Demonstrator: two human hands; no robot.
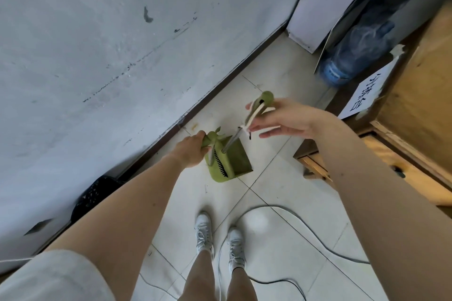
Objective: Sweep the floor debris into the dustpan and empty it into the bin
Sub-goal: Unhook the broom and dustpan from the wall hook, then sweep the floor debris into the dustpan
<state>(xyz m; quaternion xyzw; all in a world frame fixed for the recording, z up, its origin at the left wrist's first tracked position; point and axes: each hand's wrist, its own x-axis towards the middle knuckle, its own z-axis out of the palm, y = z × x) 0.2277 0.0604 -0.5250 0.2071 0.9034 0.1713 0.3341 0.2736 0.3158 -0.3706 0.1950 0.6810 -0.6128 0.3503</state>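
In the head view the dustpan stands on the tiled floor close to the wall. It is tipped up on its back so that whatever is inside stays put, and its comb teeth face the person. The left hand is curled tight round the dustpan's green handle top, probably to steady or lift it. The right hand, apart from the left and up-right of the dustpan, pinches the broom near its green-and-white handle end. Its fingers are almost straight, so the hold looks light. The broom's metal shaft runs down into the dustpan, as though the two are being carried as a set. A small yellowish scrap of debris lies just beyond the dustpan by the skirting, which suggests sweeping is not finished. The black mesh bin sits left of the dustpan against the wall, within easy reach for emptying. Right of the dustpan a paper sign bears large black characters, turned sideways and too skewed to read surely.
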